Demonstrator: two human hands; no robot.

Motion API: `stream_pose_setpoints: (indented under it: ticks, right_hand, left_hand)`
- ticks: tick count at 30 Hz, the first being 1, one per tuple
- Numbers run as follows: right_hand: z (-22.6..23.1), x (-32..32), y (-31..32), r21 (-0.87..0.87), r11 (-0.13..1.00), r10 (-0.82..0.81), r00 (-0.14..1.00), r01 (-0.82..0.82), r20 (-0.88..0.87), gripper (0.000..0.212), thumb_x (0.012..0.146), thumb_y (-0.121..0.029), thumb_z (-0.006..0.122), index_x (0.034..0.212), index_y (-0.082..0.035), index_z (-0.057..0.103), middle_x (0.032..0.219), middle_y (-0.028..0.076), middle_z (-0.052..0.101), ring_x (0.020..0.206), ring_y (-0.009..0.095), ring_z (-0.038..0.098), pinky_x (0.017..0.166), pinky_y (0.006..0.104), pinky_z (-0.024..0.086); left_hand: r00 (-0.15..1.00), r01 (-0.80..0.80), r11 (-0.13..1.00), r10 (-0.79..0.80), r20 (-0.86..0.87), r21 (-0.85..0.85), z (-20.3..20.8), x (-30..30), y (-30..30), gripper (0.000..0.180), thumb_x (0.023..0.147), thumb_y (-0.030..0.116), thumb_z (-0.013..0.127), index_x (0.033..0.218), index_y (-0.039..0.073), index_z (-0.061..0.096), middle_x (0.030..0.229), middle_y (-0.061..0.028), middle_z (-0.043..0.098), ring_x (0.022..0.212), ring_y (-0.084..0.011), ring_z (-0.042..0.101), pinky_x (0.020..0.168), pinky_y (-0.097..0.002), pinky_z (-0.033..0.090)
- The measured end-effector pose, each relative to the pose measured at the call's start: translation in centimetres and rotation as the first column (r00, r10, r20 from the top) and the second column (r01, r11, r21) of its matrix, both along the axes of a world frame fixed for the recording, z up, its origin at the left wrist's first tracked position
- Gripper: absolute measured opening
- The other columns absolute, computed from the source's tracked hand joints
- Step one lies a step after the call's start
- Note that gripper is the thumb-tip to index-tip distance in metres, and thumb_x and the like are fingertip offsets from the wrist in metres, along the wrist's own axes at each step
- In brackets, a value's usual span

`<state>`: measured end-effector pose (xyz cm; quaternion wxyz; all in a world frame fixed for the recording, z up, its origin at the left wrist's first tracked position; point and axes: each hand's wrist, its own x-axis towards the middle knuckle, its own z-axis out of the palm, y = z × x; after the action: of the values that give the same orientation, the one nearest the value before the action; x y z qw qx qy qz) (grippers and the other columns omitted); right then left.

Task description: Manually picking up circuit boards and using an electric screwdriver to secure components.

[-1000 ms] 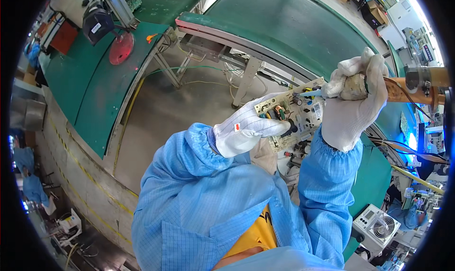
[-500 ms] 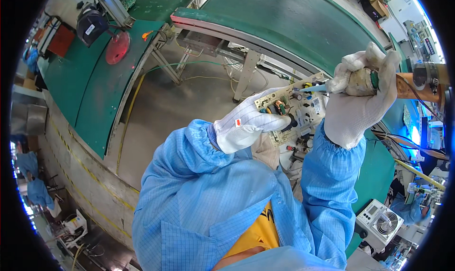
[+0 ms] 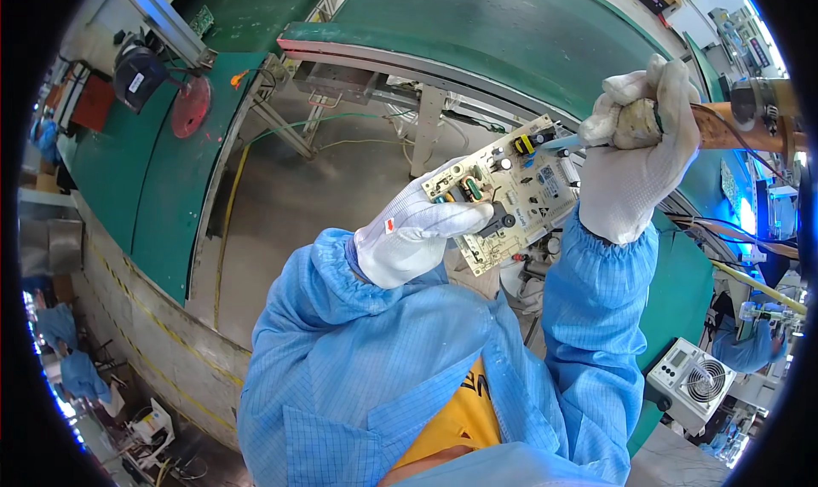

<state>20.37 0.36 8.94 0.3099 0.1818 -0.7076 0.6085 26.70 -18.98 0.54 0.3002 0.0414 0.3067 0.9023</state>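
Observation:
My left hand (image 3: 407,233), in a white glove, grips a cream circuit board (image 3: 521,199) by its left edge, thumb on top near a black component. The board is tilted and carries coils, capacitors and a yellow transformer (image 3: 523,145). In my right hand (image 3: 629,176), also gloved, the fingers are closed around a dispensing tool with a thick, dirty whitish body (image 3: 636,122). Its tapered pale blue nozzle (image 3: 569,142) points left, its tip at the board's upper part near the transformer. Whether the tip touches the board I cannot tell.
A green-topped conveyor (image 3: 477,35) runs along the far side. Another green bench (image 3: 128,189) stands at left with a red disc (image 3: 192,108). A brown pipe (image 3: 724,127) lies behind my right hand. At lower right sits a white fan unit (image 3: 692,380).
The board has moved left and turned to face up more, with my left hand. My right hand has shifted slightly up and left, keeping the nozzle at the board's upper part.

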Motion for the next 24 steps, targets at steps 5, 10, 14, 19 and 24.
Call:
stream_pose_setpoints:
  ticks: [5,10,14,19,24]
  right_hand:
    - [-0.8,-0.5,0.5,-0.040,0.993,-0.113,0.991,0.110,-0.076,0.029,0.089,0.001,0.056,0.118,0.002,0.053,0.090,0.012,0.061,0.073,0.014,0.060,0.061,0.0252,0.054]
    - [0.4,-0.1,-1.1,-0.210,0.977,-0.028,1.000,0.025,-0.009,0.030,0.090,-0.026,0.055,0.102,0.002,0.057,0.079,0.010,0.059,0.064,0.014,0.057,0.049,0.0238,0.046]
    - [0.6,-0.6,-1.7,-0.179,0.950,-0.282,0.947,0.254,-0.152,0.051,0.088,-0.051,0.056,0.086,-0.001,0.061,0.066,0.008,0.057,0.053,0.013,0.055,0.036,0.0208,0.039]
    - [0.4,0.1,-0.8,-0.303,0.953,-0.011,1.000,0.002,-0.028,0.040,0.094,-0.039,0.050,0.099,0.000,0.059,0.076,0.011,0.061,0.059,0.013,0.059,0.044,0.0222,0.047]
    - [-0.2,-0.1,0.1,-0.323,0.930,0.168,0.985,-0.175,-0.051,0.032,0.099,-0.027,0.045,0.110,0.000,0.058,0.081,0.012,0.064,0.063,0.014,0.062,0.052,0.0227,0.055]
  left_hand:
    - [0.997,-0.001,0.999,-0.002,0.072,0.038,-0.3,0.1,0.5,0.055,0.078,0.008,0.071,0.128,0.003,0.049,0.112,-0.0064,0.063,0.102,-0.0134,0.059,0.091,-0.0289,0.047]
    - [0.996,0.000,0.999,-0.004,0.087,0.050,-1.3,0.1,0.5,0.054,0.079,0.008,0.070,0.128,0.002,0.049,0.111,-0.0063,0.063,0.101,-0.0130,0.060,0.091,-0.0273,0.047]
    - [0.996,-0.010,0.999,0.006,0.084,0.043,-1.3,0.2,0.5,0.052,0.080,0.008,0.070,0.127,0.002,0.049,0.110,-0.0060,0.063,0.101,-0.0122,0.060,0.090,-0.0274,0.047]
    - [0.991,-0.086,0.996,0.084,0.109,0.017,-0.4,0.2,0.0,0.043,0.082,0.008,0.068,0.122,0.002,0.052,0.107,-0.0064,0.063,0.099,-0.0137,0.060,0.088,-0.0278,0.049]
    - [0.985,-0.167,0.986,0.167,-0.052,-0.001,0.7,0.9,0.0,0.041,0.083,0.007,0.067,0.121,0.002,0.052,0.106,-0.0068,0.062,0.098,-0.0144,0.060,0.088,-0.0280,0.049]
